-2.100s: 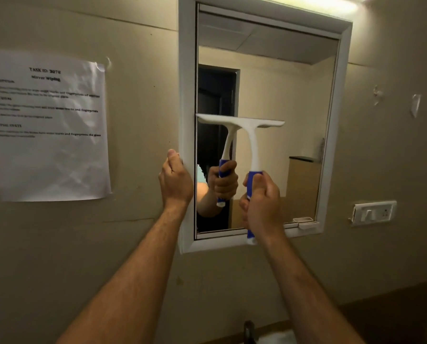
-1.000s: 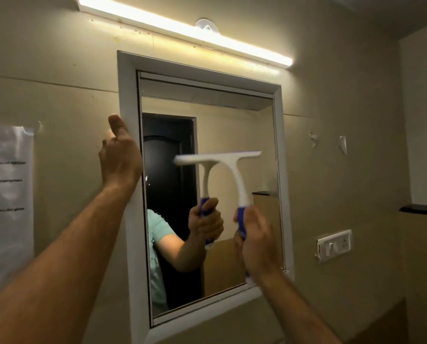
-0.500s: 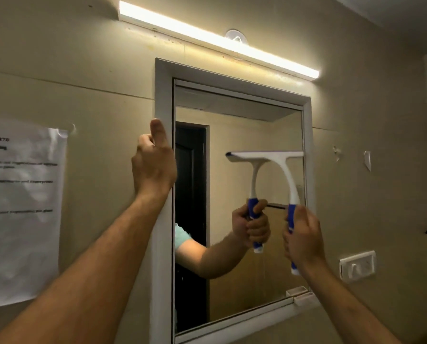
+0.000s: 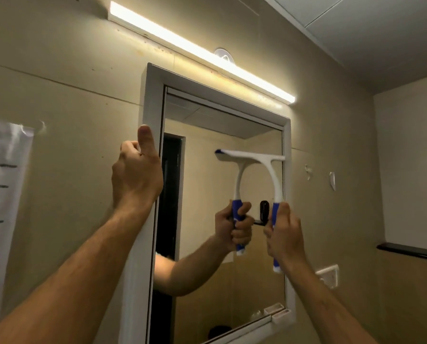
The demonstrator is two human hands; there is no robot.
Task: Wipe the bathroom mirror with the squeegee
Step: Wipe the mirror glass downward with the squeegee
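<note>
The right hand [image 4: 285,234] clamps the squeegee [image 4: 273,175], blade near the mirror [image 4: 207,194]'s right edge; the left hand [image 4: 135,175] grips its frame [image 4: 152,95], likely steadying.

The glass [image 4: 207,199] lies bare above the squeegee [image 4: 269,161] up to the frame [image 4: 150,100] top, and leftward to the left hand [image 4: 136,175] gripping the frame's edge. On the right, the blade's end touches the frame, the right hand [image 4: 284,234] below it.
</note>
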